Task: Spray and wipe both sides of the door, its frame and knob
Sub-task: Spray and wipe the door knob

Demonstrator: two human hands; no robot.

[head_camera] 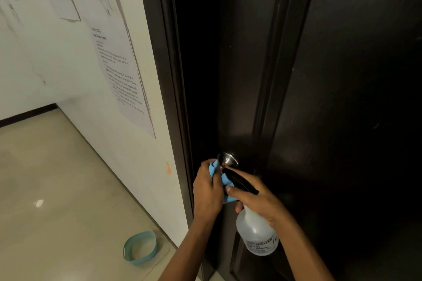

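Observation:
A dark brown door (342, 75) fills the right of the head view, with its dark frame (164, 75) beside the white wall. A silver knob (228, 158) sits low on the door. My left hand (209, 191) grips a light blue cloth (226, 180) right below and against the knob. My right hand (255, 196) holds a clear spray bottle (257, 232) by its black trigger head (239, 180), nozzle pointing at the knob from very close. The cloth is partly hidden by both hands.
A teal basin (140, 247) stands on the beige tiled floor (57, 189) near the foot of the wall. Printed sheets with codes and text (118, 70) hang on the white wall (68, 64) left of the frame.

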